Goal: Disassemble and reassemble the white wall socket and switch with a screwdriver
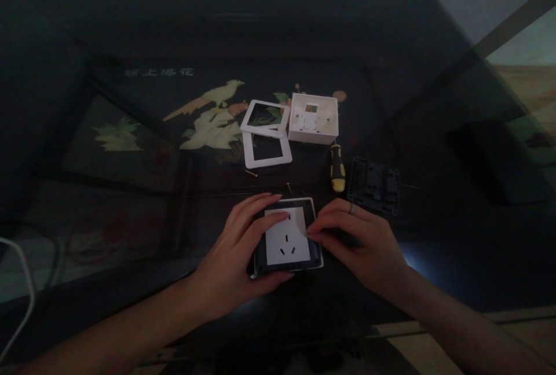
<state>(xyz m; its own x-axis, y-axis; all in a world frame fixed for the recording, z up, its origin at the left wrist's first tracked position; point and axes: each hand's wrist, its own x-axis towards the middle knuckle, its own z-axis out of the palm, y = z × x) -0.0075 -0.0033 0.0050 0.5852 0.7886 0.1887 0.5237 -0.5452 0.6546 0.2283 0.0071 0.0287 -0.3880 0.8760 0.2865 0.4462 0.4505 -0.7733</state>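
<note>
A wall socket (288, 239) with a white face plate and dark frame lies on the dark table (130, 236) in front of me. My left hand (243, 253) wraps around its left side, thumb under the near edge and a finger lying across the white face. My right hand (356, 242), a ring on one finger, pinches at the socket's right edge with fingertips pressed together. Several dark slots show on the white face.
Behind the socket lie two white frames (266, 135), a white mounting box (313, 118), a yellow-and-black screwdriver (337, 168), a dark module (374, 185) and small screws (251, 173). A white cable (21, 300) runs at the left edge. The light is dim.
</note>
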